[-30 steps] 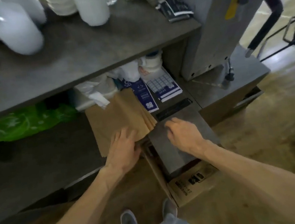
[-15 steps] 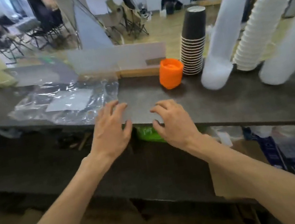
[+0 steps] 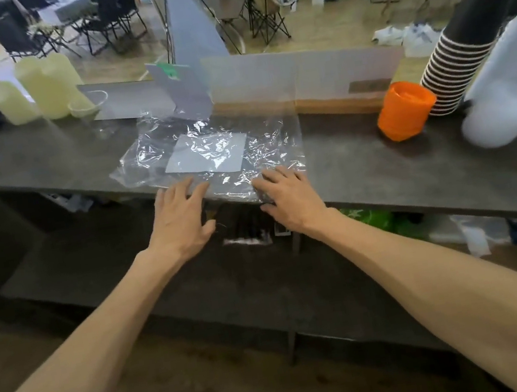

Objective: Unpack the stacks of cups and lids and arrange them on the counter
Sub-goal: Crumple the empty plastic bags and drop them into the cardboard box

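Observation:
A crumpled clear plastic bag (image 3: 208,151) with a white label lies flat on the dark grey counter (image 3: 364,164). My left hand (image 3: 181,220) is spread at the counter's front edge, fingertips at the bag's near left corner. My right hand (image 3: 290,199) lies with straight fingers on the bag's near right corner. Neither hand holds anything. To the right stand an orange cup stack (image 3: 405,109), a tall stack of dark cups with white rims (image 3: 463,55) and a white sleeved stack (image 3: 507,78) lying tilted. Pale yellow-green stacks (image 3: 43,86) stand at the far left.
A low clear and wooden partition (image 3: 303,85) runs along the counter's back edge. A lower shelf under the counter holds a green bag (image 3: 377,218) and papers. Folding chairs stand in the room beyond.
The view swung up from the lower shelf to the counter top and then leftward. Both hands left the box and paper bags below and came to the clear plastic bag.

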### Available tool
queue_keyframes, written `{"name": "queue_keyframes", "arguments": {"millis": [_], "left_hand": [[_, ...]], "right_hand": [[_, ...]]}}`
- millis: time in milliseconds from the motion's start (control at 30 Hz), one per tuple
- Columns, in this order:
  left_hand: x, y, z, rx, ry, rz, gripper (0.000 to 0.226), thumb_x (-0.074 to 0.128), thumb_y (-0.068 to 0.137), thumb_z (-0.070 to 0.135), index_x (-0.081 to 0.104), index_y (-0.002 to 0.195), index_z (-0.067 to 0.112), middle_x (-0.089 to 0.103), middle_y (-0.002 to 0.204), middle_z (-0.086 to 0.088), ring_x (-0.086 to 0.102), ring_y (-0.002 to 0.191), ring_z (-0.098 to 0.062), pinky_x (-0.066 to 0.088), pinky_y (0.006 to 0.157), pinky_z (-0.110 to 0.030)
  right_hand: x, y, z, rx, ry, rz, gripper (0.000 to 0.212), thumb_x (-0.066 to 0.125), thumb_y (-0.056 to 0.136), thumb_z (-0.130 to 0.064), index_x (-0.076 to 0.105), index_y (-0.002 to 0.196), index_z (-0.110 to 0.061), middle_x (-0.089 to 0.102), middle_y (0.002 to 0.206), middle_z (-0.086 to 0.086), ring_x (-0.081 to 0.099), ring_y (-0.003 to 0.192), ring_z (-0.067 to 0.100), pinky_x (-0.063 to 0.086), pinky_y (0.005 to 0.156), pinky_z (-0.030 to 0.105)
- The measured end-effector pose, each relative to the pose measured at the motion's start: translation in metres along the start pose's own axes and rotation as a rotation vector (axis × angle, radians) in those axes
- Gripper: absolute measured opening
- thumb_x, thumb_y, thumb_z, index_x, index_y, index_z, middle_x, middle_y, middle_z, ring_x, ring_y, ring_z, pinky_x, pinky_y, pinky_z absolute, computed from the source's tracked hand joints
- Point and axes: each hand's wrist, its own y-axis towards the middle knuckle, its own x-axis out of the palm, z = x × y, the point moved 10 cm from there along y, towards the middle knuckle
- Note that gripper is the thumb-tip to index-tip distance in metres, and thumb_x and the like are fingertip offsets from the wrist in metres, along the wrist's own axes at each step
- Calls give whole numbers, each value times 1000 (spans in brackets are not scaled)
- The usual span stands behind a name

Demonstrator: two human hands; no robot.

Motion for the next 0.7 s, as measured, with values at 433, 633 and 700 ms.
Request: {"name": "queue_keyframes", "arguments": {"millis": [433,633,700], "left_hand": [[9,13,69,180,-401,197,14,68,89,15,56,82,13,49,143,-11,41,137,-30,31,114,-62],[4,-18,206,449,-664,90,13,62,89,10,60,80,2,61,131,6,50,127,-6,44,106,-29],[8,-32,253,508,-769,18,23,61,91,15,64,94,-8,63,124,10,52,121,7,48,102,-27]], "right_hand": [[-40,-135,58,-21,-74,172,6,69,89,-11,71,87,-6,66,123,16,60,118,37,50,94,53],[-60,-221,97,168,-24,252,49,81,83,-27,46,113,-11,46,144,19,65,110,32,59,84,37],[-80,-248,116,236,-37,319,68,83,79,-36,42,127,-12,41,146,17,67,94,27,60,67,31]]}}
